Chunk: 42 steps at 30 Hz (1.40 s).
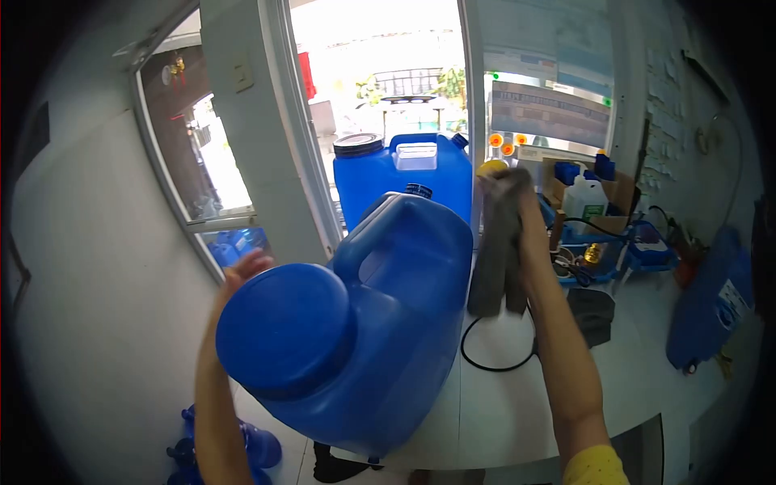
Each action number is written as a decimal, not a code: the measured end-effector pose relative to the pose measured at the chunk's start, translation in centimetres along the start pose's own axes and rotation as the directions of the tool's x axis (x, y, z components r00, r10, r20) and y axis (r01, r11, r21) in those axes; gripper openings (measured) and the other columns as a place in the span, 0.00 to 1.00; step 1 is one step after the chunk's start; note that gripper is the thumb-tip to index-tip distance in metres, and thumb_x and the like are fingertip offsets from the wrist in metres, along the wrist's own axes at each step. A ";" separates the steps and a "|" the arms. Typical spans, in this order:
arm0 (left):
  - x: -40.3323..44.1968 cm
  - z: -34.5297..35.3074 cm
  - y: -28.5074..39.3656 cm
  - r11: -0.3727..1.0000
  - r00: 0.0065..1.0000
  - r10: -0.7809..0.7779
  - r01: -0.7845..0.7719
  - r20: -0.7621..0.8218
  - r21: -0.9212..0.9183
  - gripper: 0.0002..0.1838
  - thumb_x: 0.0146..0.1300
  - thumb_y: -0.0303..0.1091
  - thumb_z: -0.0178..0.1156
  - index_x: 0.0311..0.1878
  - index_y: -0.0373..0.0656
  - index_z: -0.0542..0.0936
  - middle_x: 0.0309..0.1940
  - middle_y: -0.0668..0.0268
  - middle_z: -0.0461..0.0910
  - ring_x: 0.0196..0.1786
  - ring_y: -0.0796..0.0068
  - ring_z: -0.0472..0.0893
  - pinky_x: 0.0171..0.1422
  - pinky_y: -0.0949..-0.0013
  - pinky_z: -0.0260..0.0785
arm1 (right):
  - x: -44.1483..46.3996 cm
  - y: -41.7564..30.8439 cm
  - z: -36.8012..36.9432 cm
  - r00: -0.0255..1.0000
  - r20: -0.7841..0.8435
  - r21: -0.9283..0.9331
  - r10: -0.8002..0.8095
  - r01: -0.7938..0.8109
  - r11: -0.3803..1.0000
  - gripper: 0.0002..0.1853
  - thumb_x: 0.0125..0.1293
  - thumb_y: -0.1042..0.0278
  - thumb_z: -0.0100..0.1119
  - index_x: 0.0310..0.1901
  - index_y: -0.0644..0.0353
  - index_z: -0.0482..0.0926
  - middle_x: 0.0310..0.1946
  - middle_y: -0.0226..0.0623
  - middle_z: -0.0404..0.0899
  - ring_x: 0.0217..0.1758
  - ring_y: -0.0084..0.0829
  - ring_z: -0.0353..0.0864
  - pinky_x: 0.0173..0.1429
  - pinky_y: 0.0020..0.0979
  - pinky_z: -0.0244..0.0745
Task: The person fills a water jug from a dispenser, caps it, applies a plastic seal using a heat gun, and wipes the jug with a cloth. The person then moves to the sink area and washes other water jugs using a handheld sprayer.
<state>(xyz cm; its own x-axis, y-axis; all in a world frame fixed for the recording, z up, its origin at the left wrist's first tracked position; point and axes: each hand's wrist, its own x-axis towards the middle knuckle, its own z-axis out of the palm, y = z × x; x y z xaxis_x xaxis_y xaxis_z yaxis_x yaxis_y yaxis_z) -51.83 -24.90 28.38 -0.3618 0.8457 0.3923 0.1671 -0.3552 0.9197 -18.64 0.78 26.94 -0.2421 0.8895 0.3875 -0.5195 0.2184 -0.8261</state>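
A large blue water jug [412,299] leans on the white surface in front of me. It has a wide blue screw cap [284,327], a small black cap [418,191] and a moulded handle. My left hand [246,267] is just beyond the wide cap's left side, blurred and partly hidden, its visible fingers stretched out. Whether it touches the jug I cannot tell. To the jug's right, my right hand [524,202] is closed around a grey cloth [495,267], which hangs down in folds.
Behind stands another blue water container [404,174] with a black lid, in the doorway. A black cord loop [499,369] lies on the white table [501,420]. Boxes and a white bottle [584,198] stand on a blue rack at right. Blue bottles [260,444] are on the floor.
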 end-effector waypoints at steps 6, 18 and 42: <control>-5.2 10.5 14.7 0.584 0.998 0.027 0.036 -0.064 0.811 0.44 0.55 0.73 0.52 0.63 0.43 0.71 0.58 0.50 0.72 0.60 0.49 0.74 0.64 0.51 0.66 | 4.1 1.7 4.0 0.777 0.604 -0.271 0.179 -0.011 0.963 0.35 0.69 0.40 0.48 0.67 0.58 0.63 0.63 0.44 0.67 0.59 0.31 0.73 0.60 0.29 0.71; -6.2 15.8 13.5 0.147 0.998 -0.008 0.064 -0.063 0.987 0.37 0.56 0.62 0.57 0.61 0.44 0.75 0.60 0.48 0.71 0.63 0.47 0.70 0.69 0.50 0.60 | -3.2 25.7 -10.7 0.759 0.378 -0.288 0.531 -0.448 0.846 0.26 0.68 0.56 0.52 0.63 0.62 0.68 0.59 0.40 0.73 0.61 0.32 0.72 0.63 0.33 0.66; 1.6 13.1 14.3 0.457 0.987 -0.043 -0.120 0.156 0.881 0.36 0.62 0.64 0.51 0.65 0.47 0.71 0.56 0.51 0.75 0.58 0.52 0.76 0.59 0.54 0.71 | 0.6 -0.5 -2.3 0.909 0.416 0.338 0.010 -0.165 0.926 0.23 0.75 0.60 0.42 0.65 0.65 0.63 0.58 0.44 0.73 0.56 0.32 0.77 0.60 0.33 0.75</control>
<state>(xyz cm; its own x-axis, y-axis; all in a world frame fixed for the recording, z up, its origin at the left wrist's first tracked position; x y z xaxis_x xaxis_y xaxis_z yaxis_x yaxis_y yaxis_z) -37.98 -23.34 41.96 -0.2209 0.9121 0.3455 0.9279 0.0875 0.3624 -16.62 2.14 26.66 -0.5665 0.6437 0.5145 -0.7186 -0.0803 -0.6908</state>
